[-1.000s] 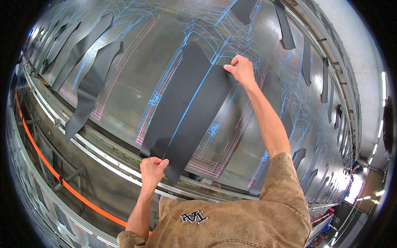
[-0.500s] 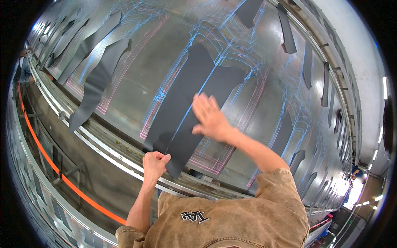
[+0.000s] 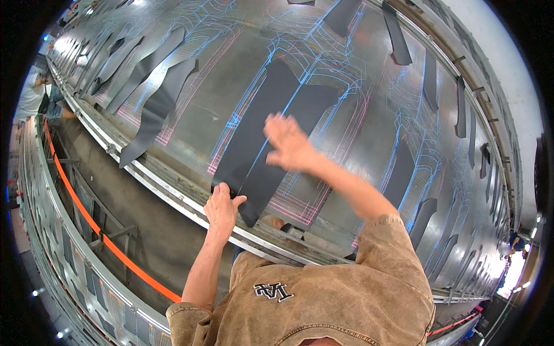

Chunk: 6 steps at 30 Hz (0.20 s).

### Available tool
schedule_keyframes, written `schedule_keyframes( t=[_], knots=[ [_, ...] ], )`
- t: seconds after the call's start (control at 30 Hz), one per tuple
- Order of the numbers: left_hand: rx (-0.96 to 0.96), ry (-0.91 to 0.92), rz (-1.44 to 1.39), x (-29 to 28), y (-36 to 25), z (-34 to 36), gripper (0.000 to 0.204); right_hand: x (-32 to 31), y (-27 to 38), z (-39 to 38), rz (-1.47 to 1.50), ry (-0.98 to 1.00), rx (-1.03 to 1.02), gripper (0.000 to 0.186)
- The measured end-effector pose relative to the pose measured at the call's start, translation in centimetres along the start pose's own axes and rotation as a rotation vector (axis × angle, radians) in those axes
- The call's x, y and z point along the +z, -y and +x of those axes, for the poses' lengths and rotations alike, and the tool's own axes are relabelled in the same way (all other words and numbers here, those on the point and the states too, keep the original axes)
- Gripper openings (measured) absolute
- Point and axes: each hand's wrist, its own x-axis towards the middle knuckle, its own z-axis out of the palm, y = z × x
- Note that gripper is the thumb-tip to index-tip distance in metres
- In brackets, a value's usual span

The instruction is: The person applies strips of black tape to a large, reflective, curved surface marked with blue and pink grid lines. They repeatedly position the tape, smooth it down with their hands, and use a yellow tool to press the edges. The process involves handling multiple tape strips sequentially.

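Note:
Dark grey flat sheet material lies in front of me on a metal table, its lower end hanging over the near edge. A straight blue line runs up its middle; whether it is one sheet or two side by side I cannot tell. My right hand is over the middle of it by the blue line, fingers spread, slightly blurred. At the lower left corner, my left hand touches the edge, its fingers stretched upward and thumb apart to the right.
Blue and pink outlines mark the metal table. Other grey pieces, such as a wavy strip, lie left, right and far. A metal rail edges the table. An orange band runs along the aisle. A person stands far left.
My left hand has gone from a pinch at the sheet's lower edge to spread fingers. My right hand still lies over the middle. The whole view has shifted slightly.

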Motion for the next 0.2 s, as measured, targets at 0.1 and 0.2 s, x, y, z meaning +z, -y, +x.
schedule_keyframes(
  t=[0.1,0.2],
  knots=[
    [0.067,-0.023,0.081,0.5,0.5,-0.5,0.054,2.1,8.6,-5.3,0.194,0.126,-0.278,0.100],
    [0.104,0.014,0.170,1.1,0.9,-0.9,0.051,4.4,13.3,-8.7,0.193,0.089,-0.329,0.105]
  ],
)
